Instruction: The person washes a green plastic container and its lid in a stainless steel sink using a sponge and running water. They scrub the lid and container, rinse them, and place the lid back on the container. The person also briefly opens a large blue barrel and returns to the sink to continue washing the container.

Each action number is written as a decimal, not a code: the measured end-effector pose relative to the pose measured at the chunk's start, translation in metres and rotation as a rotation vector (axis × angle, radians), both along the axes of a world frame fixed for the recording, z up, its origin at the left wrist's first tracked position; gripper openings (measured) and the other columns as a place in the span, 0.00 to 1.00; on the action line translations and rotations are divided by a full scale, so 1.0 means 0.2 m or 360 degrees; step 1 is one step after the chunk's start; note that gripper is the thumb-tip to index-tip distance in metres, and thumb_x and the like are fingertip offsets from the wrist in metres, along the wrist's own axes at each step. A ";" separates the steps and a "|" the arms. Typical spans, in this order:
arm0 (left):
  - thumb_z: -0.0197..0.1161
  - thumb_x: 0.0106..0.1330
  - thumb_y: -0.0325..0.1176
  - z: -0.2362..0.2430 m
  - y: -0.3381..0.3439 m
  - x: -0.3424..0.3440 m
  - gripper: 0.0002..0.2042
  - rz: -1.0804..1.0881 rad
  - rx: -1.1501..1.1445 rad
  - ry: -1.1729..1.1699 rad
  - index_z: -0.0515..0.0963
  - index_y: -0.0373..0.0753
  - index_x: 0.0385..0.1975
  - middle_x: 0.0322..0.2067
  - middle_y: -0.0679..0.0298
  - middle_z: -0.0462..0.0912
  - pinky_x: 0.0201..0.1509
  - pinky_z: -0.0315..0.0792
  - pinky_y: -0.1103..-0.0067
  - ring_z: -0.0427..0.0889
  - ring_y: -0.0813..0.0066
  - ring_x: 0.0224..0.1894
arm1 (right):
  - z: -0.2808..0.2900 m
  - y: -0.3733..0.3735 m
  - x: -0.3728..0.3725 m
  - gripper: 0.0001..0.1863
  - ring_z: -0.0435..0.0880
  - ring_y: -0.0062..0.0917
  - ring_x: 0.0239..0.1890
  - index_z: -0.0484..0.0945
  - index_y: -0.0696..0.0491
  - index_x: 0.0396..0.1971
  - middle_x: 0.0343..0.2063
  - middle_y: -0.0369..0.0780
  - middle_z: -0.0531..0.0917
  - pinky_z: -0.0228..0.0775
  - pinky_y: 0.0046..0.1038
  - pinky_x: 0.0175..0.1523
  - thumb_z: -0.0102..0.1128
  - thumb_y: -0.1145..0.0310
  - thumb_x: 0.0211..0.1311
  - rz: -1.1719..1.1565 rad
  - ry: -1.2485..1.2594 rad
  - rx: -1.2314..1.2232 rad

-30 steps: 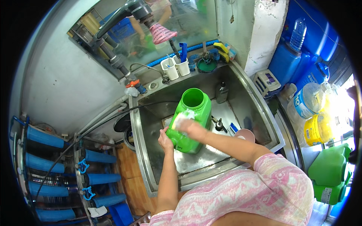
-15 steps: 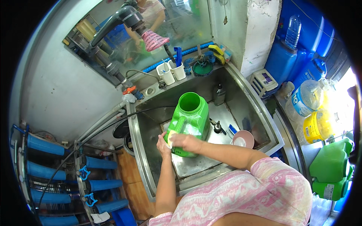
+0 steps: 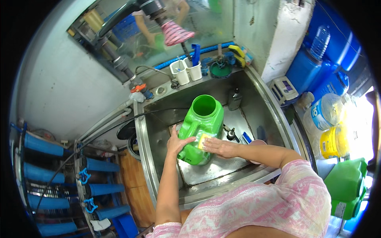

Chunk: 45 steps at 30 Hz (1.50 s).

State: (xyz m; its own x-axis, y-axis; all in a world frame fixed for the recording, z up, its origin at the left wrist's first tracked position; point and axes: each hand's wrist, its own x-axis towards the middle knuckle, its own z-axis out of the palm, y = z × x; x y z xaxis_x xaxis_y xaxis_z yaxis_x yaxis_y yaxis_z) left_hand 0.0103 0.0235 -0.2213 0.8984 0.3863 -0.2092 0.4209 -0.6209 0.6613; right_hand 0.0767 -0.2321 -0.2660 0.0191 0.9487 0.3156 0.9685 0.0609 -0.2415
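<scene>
A green plastic jug (image 3: 214, 123) with a wide open mouth stands tilted in the steel sink (image 3: 158, 152), white suds on its side. With the thumb across its side, my left hand (image 3: 177, 141) grips the jug by its left edge. My right hand (image 3: 220, 148) presses a yellow sponge (image 3: 201, 141) flat against the jug's suds-covered face. The fingers cover much of the sponge.
In the sink, a dark bottle (image 3: 235, 99) stands at the back; a black nozzle (image 3: 232, 134), a blue-handled brush (image 3: 247, 137) and a pink bowl (image 3: 258, 143) lie to the right. White holders (image 3: 179, 72) stand on the back ledge. A black hose (image 3: 158, 113) crosses the left rim.
My right hand and the sponge have moved right across the jug's face. My left thumb now reaches over the jug's side. The whole view has shifted slightly.
</scene>
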 end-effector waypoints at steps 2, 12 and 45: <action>0.75 0.27 0.65 0.02 -0.01 -0.02 0.67 -0.0024 -0.0040 -0.0023 0.45 0.40 0.69 0.54 0.50 0.76 0.61 0.65 0.68 0.74 0.52 0.56 | 0.07 0.09 0.02 0.59 0.49 0.47 0.70 0.56 0.57 0.65 0.67 0.52 0.54 0.48 0.39 0.71 0.78 0.59 0.26 0.0204 0.0180 -0.0293; 0.78 0.25 0.58 0.06 0.00 -0.01 0.68 -0.0011 -0.0181 0.0139 0.44 0.41 0.70 0.60 0.52 0.70 0.66 0.60 0.70 0.69 0.53 0.62 | 0.17 0.10 -0.08 0.61 0.53 0.46 0.68 0.55 0.64 0.63 0.63 0.53 0.58 0.44 0.43 0.71 0.78 0.55 0.25 0.0054 -0.0061 -0.0386; 0.59 0.53 0.29 0.04 -0.37 0.08 0.14 -0.0242 0.0480 -0.0041 0.68 0.37 0.40 0.28 0.49 0.81 0.37 0.74 0.60 0.81 0.48 0.35 | 0.06 0.09 0.01 0.16 0.76 0.38 0.43 0.78 0.48 0.33 0.38 0.41 0.77 0.70 0.37 0.44 0.62 0.75 0.38 -0.0795 -0.0108 0.0725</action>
State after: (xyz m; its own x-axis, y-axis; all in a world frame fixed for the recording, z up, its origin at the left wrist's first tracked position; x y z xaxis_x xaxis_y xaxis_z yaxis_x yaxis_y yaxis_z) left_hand 0.0258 -0.0498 -0.2130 0.9539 0.2886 -0.0825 0.2942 -0.8446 0.4473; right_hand 0.0793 -0.2142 -0.2532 0.3865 0.6030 0.6979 0.9189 -0.3165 -0.2354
